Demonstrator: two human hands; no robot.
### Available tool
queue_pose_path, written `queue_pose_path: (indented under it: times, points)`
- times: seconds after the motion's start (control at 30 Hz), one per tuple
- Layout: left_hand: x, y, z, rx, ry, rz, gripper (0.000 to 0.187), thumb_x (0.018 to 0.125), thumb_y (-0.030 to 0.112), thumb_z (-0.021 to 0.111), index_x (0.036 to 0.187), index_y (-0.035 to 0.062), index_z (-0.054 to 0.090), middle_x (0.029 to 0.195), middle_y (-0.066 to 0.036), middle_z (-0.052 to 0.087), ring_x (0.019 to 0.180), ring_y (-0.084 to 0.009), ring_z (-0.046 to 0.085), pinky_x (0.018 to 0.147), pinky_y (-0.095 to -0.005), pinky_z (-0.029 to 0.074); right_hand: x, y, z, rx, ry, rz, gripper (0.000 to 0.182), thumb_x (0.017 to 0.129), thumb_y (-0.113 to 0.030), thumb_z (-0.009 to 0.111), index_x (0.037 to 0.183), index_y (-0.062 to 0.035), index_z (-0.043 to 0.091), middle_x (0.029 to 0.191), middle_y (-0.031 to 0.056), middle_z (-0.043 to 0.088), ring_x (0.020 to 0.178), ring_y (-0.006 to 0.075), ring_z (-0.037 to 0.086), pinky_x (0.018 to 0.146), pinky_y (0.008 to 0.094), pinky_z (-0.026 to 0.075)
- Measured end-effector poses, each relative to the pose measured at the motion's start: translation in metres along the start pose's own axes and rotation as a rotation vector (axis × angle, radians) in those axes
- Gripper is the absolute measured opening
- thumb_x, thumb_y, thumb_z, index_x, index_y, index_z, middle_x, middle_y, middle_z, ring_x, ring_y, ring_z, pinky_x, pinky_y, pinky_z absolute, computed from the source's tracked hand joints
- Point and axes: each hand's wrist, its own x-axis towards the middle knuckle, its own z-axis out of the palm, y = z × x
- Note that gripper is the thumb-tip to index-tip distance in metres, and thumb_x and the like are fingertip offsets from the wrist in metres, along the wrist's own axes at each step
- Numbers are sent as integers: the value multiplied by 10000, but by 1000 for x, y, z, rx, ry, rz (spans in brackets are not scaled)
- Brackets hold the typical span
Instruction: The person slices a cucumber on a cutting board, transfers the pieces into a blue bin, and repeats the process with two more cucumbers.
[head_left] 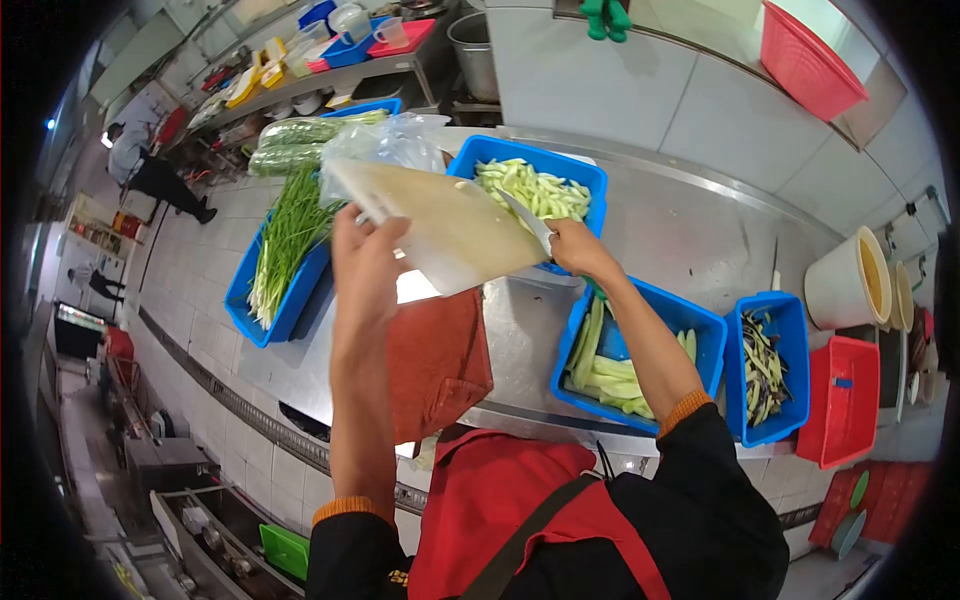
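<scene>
My left hand point(362, 262) holds a pale cutting board point(455, 228) tilted up over the steel counter, its far end toward a blue bin of sliced pale-green vegetable pieces point(535, 188). My right hand point(575, 247) grips a knife point(527, 220), its blade resting against the board's upper edge by that bin. Under the board lies a red cloth point(437, 362) on the counter.
A blue bin of long green vegetable strips point(625, 365) sits right of the red cloth, then a blue bin of dark peelings point(768, 368) and a red bin point(845, 400). A blue crate of chives point(285, 255) stands left. A white bucket point(848, 285) stands far right. People stand far left.
</scene>
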Motion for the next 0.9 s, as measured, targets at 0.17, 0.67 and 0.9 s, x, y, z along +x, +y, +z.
queue_pose_path:
  times: [0.17,0.67,0.9]
  points:
    - [-19,14,-44,-143,47,60,547,891,-45,584,1388,-64,356,1170,-219,639,1004,-257,686,828,-396,595,-54,-43,-55,23,30,196,405,890,-42,474,1223,-23,703,769,151,663,518,223,598,504,388,497]
    - [-114,-5,-176,-22,257,12,538,981,168,546,1478,-10,438,1320,-170,602,1178,-254,631,989,-365,528,-135,19,-83,-114,415,49,366,754,-55,741,1106,32,693,921,237,686,910,329,686,808,441,516]
    - [-185,-122,-266,-409,337,-146,535,1022,177,494,1520,15,384,1372,-166,580,1225,-286,612,1016,-424,523,-179,53,-45,-371,247,344,353,734,-74,809,1062,24,726,957,228,691,919,388,674,845,432,512]
